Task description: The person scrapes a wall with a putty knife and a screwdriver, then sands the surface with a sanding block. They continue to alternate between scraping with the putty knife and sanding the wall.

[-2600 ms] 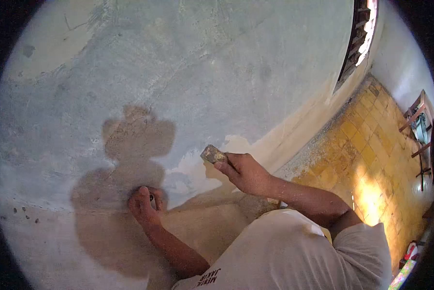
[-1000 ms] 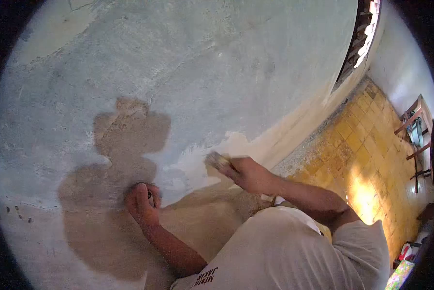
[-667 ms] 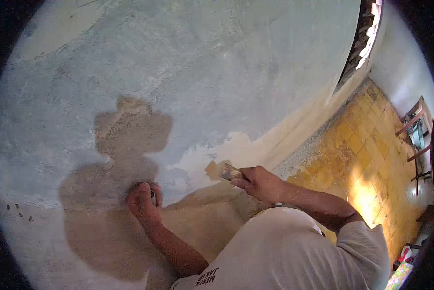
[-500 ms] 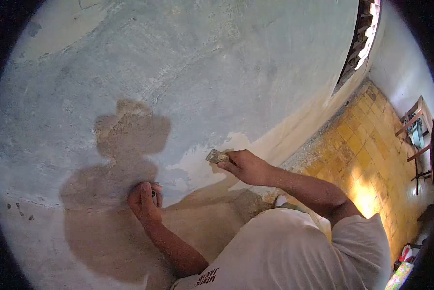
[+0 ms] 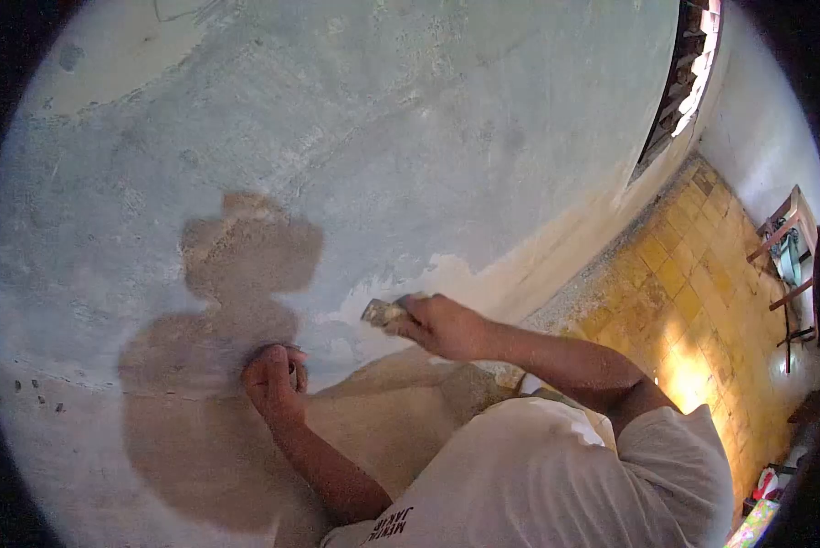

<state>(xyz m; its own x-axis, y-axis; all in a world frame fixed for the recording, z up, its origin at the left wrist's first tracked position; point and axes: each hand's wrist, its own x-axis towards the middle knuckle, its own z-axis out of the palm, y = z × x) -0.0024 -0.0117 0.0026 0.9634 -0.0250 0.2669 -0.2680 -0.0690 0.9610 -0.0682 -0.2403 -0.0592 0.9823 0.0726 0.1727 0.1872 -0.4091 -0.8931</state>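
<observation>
My right hand is closed around a small scraper, its squarish end smeared with greyish plaster and pointing left, close over the pale patch of the wall. To the left, my left hand is held with curled fingers right at the wall. A small dark rounded piece shows between those fingers, mostly hidden, and I cannot tell what it is. The wall is grey-blue and blotchy above, beige lower down, with rough worn patches.
A dark shadow falls across the wall around my left hand. Yellow tiles cover the floor along the wall's base. A slatted opening is at upper right, and a wooden chair stands at the far right.
My right hand has moved left and slightly down with the scraper, which now lies nearer my left hand. The left hand has stayed almost in place.
</observation>
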